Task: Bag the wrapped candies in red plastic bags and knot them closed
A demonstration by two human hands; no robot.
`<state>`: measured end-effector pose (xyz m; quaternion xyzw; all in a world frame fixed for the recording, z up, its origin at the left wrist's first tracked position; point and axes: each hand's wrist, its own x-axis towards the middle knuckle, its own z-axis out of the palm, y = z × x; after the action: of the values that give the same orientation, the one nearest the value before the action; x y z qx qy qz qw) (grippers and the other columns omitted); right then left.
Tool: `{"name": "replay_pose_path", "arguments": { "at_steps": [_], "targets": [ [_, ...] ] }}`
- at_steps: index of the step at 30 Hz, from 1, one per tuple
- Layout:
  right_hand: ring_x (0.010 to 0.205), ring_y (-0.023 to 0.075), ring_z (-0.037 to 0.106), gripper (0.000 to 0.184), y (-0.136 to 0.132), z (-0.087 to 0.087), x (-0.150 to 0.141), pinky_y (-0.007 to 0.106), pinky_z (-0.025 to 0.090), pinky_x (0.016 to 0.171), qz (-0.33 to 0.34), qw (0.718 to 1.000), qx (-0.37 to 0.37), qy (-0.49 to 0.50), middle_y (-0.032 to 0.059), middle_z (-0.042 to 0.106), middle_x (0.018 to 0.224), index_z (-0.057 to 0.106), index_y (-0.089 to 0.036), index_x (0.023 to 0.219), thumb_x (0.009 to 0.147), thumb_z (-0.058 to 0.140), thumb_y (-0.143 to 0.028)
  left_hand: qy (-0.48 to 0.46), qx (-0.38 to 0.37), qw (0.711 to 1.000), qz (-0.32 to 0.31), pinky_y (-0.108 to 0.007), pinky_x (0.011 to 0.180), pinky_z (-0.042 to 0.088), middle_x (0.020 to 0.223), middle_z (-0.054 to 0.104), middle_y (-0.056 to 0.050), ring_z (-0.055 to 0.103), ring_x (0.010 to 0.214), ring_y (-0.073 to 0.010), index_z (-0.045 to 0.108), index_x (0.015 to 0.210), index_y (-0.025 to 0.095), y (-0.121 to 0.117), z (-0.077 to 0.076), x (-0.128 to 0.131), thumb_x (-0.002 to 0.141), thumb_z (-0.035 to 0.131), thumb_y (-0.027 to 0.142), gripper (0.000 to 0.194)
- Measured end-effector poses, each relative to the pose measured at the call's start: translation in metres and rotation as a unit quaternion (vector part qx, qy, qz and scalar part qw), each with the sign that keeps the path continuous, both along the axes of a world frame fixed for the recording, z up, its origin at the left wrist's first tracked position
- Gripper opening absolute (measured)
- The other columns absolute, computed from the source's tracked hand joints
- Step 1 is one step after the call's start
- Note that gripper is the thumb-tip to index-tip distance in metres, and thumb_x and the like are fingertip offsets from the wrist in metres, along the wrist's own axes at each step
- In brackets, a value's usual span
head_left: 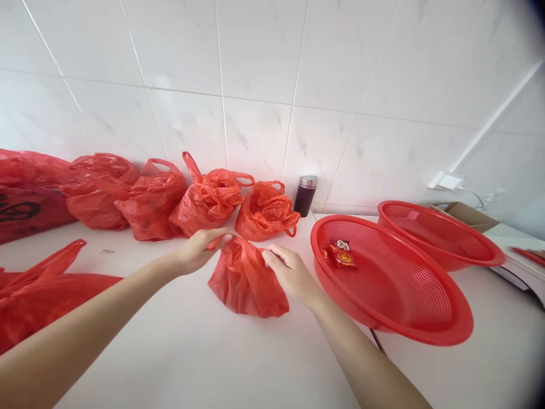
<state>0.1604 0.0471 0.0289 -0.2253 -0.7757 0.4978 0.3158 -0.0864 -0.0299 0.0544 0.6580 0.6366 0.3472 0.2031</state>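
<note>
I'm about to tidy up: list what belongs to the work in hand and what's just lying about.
In use: held red plastic bag; likely also wrapped packets, front red basket, rear red basket, wall-side bags.

Seemingly lying about: dark flask, cardboard box.

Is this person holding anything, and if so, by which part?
Yes, the red plastic bag in the middle, by its gathered top: left hand pinching one side, right hand the other.

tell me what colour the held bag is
The held bag is red, shown in the head view.
</note>
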Motion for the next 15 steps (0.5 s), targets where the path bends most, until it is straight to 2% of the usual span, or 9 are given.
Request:
{"name": "replay_pose_path", "arguments": {
  "at_steps": [3,6,8,11,13,15],
  "targets": [
    [0.077,0.0171,0.062,0.032,0.004,-0.032,0.014,0.03,0.045,0.073,-0.023,0.998,-0.036,-0.048,0.0003,0.066,0.078,0.045,-0.021,0.067,0.093,0.045,-0.041,-0.031,-0.028,0.997,0.062,-0.045,0.089,0.048,0.088,0.074,-0.011,0.066,0.089,-0.0311,0.07,0.077,0.021,-0.019,-0.022,-0.033,0.086,0.046,0.062,0.048],
    [0.077,0.0188,0.066,0.028,0.01,-0.059,0.014,0.033,0.047,0.074,-0.065,0.994,-0.064,-0.067,0.0026,0.07,0.079,0.046,-0.022,0.072,0.094,0.039,-0.039,-0.076,-0.029,0.993,0.09,-0.046,0.086,0.05,0.089,0.074,-0.012,0.066,0.089,-0.0304,0.07,0.081,0.02,-0.024,-0.042,-0.04,0.086,0.045,0.064,0.051],
    [0.076,0.0185,0.066,0.024,0.013,-0.065,0.007,0.032,0.047,0.072,-0.1,0.991,-0.063,-0.061,0.0017,0.069,0.081,0.044,-0.023,0.078,0.094,0.036,-0.039,-0.11,0.003,0.988,0.105,-0.044,0.088,0.051,0.105,0.071,-0.013,0.064,0.1,-0.0291,0.066,0.098,0.019,-0.016,-0.051,-0.029,0.09,0.034,0.064,0.056],
    [0.074,0.0187,0.063,0.024,0.008,-0.061,-0.008,0.031,0.045,0.068,-0.124,0.989,-0.043,-0.064,-0.001,0.066,0.081,0.044,-0.025,0.085,0.087,0.05,-0.048,-0.138,0.052,0.984,0.103,-0.042,0.092,0.05,0.121,0.063,-0.016,0.06,0.111,-0.0269,0.056,0.116,0.017,0.008,-0.062,0.0,0.094,0.019,0.061,0.061],
    [0.071,0.0196,0.062,0.035,0.001,-0.058,-0.015,0.03,0.043,0.064,-0.117,0.988,-0.015,-0.095,-0.002,0.064,0.08,0.043,-0.025,0.088,0.078,0.063,-0.052,-0.129,0.058,0.987,0.082,-0.041,0.092,0.048,0.11,0.066,-0.014,0.062,0.103,-0.0254,0.056,0.114,0.017,0.024,-0.069,0.018,0.093,0.023,0.061,0.059],
    [0.07,0.0203,0.061,0.039,-0.005,-0.06,-0.018,0.03,0.042,0.062,-0.101,0.986,0.009,-0.129,-0.0022,0.063,0.08,0.042,-0.026,0.089,0.074,0.068,-0.051,-0.106,0.047,0.991,0.063,-0.038,0.088,0.049,0.088,0.068,-0.008,0.064,0.087,-0.023,0.061,0.104,0.019,0.035,-0.075,0.031,0.092,0.029,0.062,0.055]
  ]
}}
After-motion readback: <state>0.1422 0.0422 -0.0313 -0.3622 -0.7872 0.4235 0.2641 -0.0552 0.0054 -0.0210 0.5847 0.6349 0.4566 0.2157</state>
